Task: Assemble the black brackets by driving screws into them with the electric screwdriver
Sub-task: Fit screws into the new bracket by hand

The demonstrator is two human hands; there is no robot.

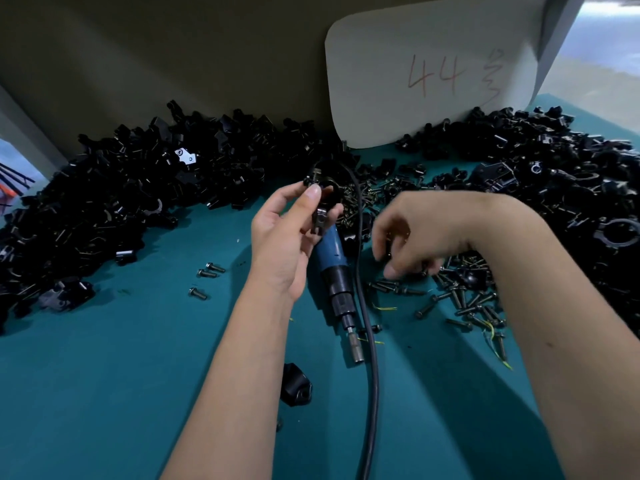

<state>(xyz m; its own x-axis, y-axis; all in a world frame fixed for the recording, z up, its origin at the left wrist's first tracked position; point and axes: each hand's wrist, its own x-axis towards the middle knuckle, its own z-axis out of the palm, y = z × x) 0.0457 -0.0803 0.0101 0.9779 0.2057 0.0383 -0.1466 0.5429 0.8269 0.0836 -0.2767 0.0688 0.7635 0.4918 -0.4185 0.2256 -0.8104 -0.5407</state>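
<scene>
Left hand (289,237) raised just above centre, thumb and curled fingers pinching a black bracket (323,195) held clear of the teal table (121,375). Right hand (412,242) at 3 o'clock from it, knuckles up, fingers curled down into the screws (464,296); blurred, so cannot tell whether anything is pinched between the fingertips.

Electric screwdriver (334,271) lying flat between the two hands, blue body partly hidden under the left hand, bit end pointing toward 6 o'clock. Black cable (369,341) running beside it, from behind the held bracket down to the bottom edge.

No bins or trays in view; everything loose on the table. Large heap of black parts (121,188) from 9 to 11 o'clock. Second heap (554,174) from 1 to 3 o'clock, touching the spread of screws below the right hand. More screws (377,188) at 12 o'clock, just past the held bracket. Three stray screws (206,273) at 9 o'clock from the screwdriver, apart from the heaps. Single black part (296,384) lying alone at 6 o'clock, near the left forearm.

White card (429,71) marked "44" in red, propped upright at 1 o'clock against the back wall.
</scene>
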